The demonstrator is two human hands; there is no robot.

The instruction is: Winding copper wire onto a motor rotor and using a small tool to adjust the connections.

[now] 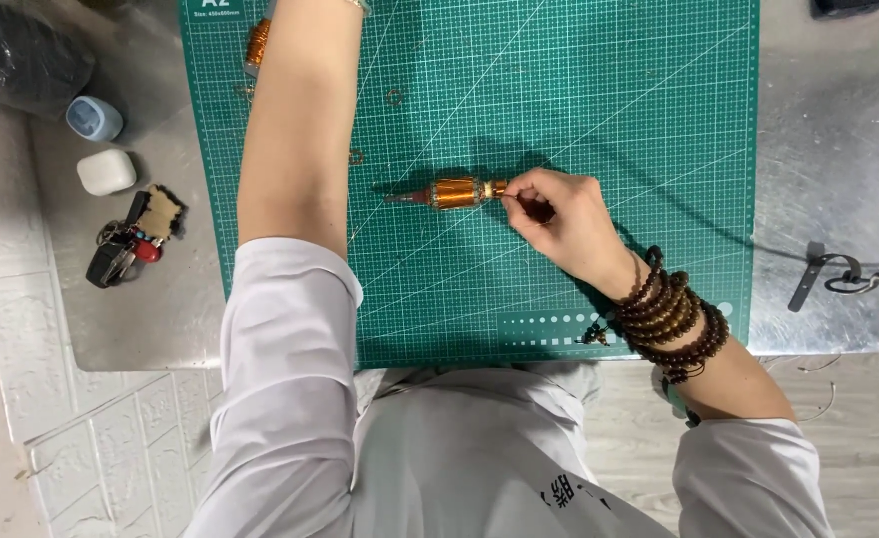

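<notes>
A small motor armature (451, 192) with copper windings and a steel shaft lies on the green cutting mat (638, 120). My right hand (562, 217) pinches its right end with the fingertips; strings of brown beads wrap that wrist. My left arm reaches far forward over the mat, and its hand is cut off by the top edge of the frame. A second copper-wound armature (257, 44) lies at the mat's top left, beside that forearm.
Two small metal rings (394, 97) lie on the mat. Left of the mat on the metal table (828, 159) are a bunch of keys (132, 239), a white earbud case (107, 171) and a pale blue case (94, 118). A black strap (838, 276) lies at right.
</notes>
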